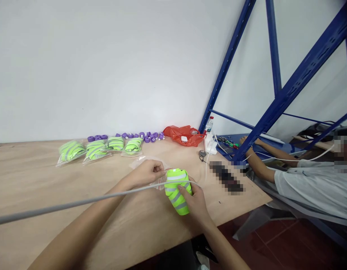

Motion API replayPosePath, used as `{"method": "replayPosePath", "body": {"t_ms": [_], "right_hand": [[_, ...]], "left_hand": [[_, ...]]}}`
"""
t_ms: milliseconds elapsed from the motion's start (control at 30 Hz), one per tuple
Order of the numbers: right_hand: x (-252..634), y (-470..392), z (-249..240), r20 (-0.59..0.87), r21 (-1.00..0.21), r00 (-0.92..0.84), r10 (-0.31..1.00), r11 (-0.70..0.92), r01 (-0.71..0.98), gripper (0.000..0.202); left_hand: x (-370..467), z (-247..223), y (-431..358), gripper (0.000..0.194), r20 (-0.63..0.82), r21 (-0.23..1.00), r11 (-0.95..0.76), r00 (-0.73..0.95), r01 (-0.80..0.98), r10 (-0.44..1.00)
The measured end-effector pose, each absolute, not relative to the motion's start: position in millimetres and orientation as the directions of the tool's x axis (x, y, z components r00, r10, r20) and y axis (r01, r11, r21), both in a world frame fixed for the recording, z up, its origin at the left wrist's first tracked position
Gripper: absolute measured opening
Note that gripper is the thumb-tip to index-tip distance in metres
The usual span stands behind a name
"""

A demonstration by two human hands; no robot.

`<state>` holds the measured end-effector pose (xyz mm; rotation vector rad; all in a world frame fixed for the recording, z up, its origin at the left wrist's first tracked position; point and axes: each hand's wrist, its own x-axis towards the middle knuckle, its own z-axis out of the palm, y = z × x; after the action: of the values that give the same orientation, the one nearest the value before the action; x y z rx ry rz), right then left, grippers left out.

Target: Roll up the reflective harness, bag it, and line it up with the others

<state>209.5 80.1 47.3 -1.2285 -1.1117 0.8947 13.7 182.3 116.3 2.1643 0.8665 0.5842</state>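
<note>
My right hand [197, 200] holds a folded neon-yellow reflective band [177, 198] with grey stripes, its thumb across the front. To its left, my left hand [147, 172] has its fingers pinched at the edge of a clear zip bag [161, 183], next to the top of the band. Part of the bag is hidden behind the hand and the band. Another piece of clear plastic [138, 161] shows behind my left hand. A grey cable [105, 197] runs across the view in front of my left forearm and the band.
Several bagged neon bands [72, 150] lie at the back left, near purple rolls [152, 137]. A red plastic bag [181, 135], a bottle [209, 125] and a power strip [210, 144] stand farther right. Beyond the blue rack [274, 108] a co-worker's arms [260, 167] rest on another table.
</note>
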Motion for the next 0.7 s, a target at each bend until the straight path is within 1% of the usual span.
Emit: {"method": "replayPosePath", "body": {"t_ms": [133, 267, 333, 400, 467, 567, 633, 700], "right_hand": [[205.5, 76.6, 48.6, 0.171, -0.982, 0.112, 0.979, 0.161, 0.099, 0.049], [205.9, 76.0, 48.9, 0.137, -0.972, -0.057, 0.989, 0.145, 0.183, 0.044], [207.3, 78.4, 48.4, 0.113, -0.966, -0.089, 0.99, 0.131, 0.222, 0.041], [209.2, 82.4, 47.8, 0.103, -0.965, -0.073, 0.992, 0.117, 0.235, 0.038], [211.5, 87.0, 47.2, 0.083, -0.981, -0.02, 0.996, 0.085, 0.173, 0.036], [214.6, 91.8, 46.5, 0.045, -0.999, 0.055, 0.997, 0.045, 0.005, 0.04], [216.4, 92.4, 45.7, 0.038, -0.997, 0.053, 0.998, 0.041, -0.066, 0.045], [218.2, 91.1, 44.1, 0.055, -0.995, 0.022, 0.998, 0.057, -0.082, 0.052]], "left_hand": [[18.9, 113.3, 180.5, 0.024, 0.159, 0.757, -0.516, 0.654, 0.4, 0.74], [24.2, 108.7, 176.7, 0.017, 0.213, 0.714, -0.55, 0.614, 0.434, 0.76], [25.7, 109.4, 172.3, 0.017, 0.221, 0.695, -0.557, 0.602, 0.454, 0.767], [26.0, 112.2, 167.1, 0.018, 0.213, 0.666, -0.574, 0.616, 0.477, 0.759], [25.2, 115.9, 162.6, 0.02, 0.202, 0.636, -0.614, 0.666, 0.468, 0.718], [22.9, 120.6, 159.0, 0.021, 0.203, 0.597, -0.704, 0.776, 0.386, 0.598], [21.5, 122.6, 158.5, 0.021, 0.207, 0.571, -0.736, 0.804, 0.364, 0.557], [19.9, 124.1, 159.0, 0.018, 0.214, 0.556, -0.749, 0.81, 0.359, 0.547]]}}
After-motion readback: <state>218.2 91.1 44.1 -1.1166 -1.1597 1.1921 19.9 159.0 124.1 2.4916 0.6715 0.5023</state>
